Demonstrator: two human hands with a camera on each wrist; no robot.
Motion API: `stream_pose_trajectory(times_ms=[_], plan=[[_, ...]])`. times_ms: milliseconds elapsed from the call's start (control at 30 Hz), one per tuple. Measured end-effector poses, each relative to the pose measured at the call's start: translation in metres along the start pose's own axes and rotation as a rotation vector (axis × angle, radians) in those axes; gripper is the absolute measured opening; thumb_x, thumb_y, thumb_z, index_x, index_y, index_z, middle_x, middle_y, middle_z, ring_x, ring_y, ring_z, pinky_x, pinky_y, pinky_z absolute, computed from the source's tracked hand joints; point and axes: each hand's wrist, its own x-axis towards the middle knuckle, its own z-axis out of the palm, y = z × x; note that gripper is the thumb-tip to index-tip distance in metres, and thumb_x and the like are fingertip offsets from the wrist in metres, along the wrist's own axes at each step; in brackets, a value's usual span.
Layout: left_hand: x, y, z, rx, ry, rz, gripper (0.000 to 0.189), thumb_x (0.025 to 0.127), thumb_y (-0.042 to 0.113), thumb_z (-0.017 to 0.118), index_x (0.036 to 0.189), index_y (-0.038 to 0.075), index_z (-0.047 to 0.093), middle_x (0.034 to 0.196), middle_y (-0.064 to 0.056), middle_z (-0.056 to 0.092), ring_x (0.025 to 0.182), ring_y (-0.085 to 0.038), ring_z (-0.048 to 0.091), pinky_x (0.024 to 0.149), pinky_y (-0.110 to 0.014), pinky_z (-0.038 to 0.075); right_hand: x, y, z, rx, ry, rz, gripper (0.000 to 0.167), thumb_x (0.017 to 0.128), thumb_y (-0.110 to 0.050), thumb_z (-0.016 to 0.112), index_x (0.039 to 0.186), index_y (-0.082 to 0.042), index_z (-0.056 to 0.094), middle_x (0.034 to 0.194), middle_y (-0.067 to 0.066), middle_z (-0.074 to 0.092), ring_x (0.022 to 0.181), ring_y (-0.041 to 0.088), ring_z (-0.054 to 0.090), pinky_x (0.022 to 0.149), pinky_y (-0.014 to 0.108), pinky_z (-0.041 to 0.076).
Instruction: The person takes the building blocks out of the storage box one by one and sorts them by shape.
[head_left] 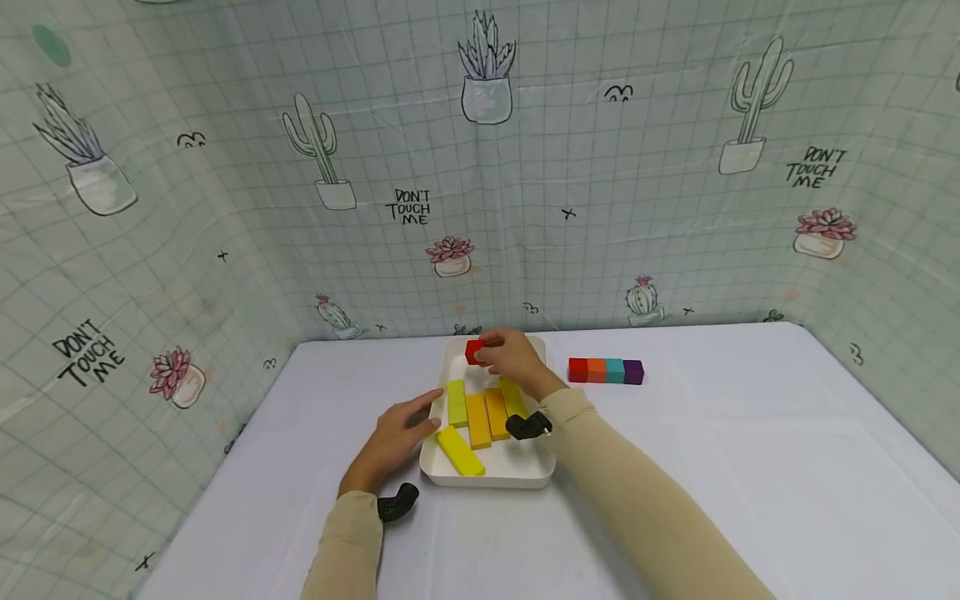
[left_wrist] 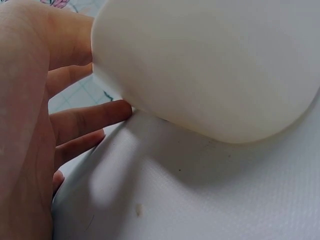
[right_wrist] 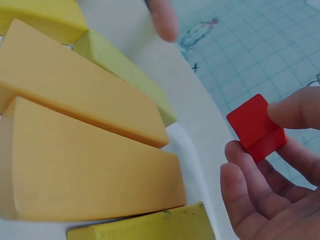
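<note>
Between the thumb and fingers of my right hand point(head_left: 513, 358) is a red cube point(head_left: 472, 352), pinched over the far end of a white tray point(head_left: 487, 481). The right wrist view shows the same red cube point(right_wrist: 255, 127) up close. My left hand point(head_left: 397, 433) is at the tray's left side, its fingers fairly straight and touching the wall. Inside the tray lie a pale yellow-green block point(head_left: 456, 404), two orange-yellow blocks point(head_left: 477, 421), a bright yellow block point(head_left: 460, 452) set at a slant, and a darker yellow block point(head_left: 513, 397) partly behind the right wrist.
To the right of the tray, a row of small cubes point(head_left: 606, 371) in red, orange, teal and purple stands on the white-covered table point(head_left: 712, 467). A grid-patterned cloth point(head_left: 555, 167) with cactus drawings hangs behind and at both sides.
</note>
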Motion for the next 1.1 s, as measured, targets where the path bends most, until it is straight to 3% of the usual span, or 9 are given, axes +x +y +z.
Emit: stream_pose_trajectory(times_ms=[433, 1100], plan=[[0.0, 0.001, 0.0, -0.029, -0.004, -0.026, 0.053, 0.097, 0.037, 0.06, 0.149, 0.036, 0.049, 0.152, -0.003, 0.047, 0.142, -0.036, 0.033, 0.113, -0.069, 0.021, -0.014, -0.001, -0.009, 0.089, -0.001, -0.015, 0.038, 0.094, -0.016, 0.068, 0.129, -0.004, 0.06, 0.122, 0.012, 0.063, 0.104, 0.028, 0.064, 0.086, 0.033, 0.058], [0.001, 0.002, 0.001, -0.027, 0.002, -0.014, 0.054, 0.097, 0.034, 0.06, 0.149, 0.034, 0.049, 0.152, -0.005, 0.047, 0.143, -0.037, 0.033, 0.113, -0.068, 0.02, -0.035, 0.005, -0.016, 0.164, 0.008, -0.056, 0.036, 0.095, -0.014, 0.068, 0.13, -0.005, 0.06, 0.121, 0.014, 0.062, 0.104, 0.028, 0.065, 0.088, 0.037, 0.058]])
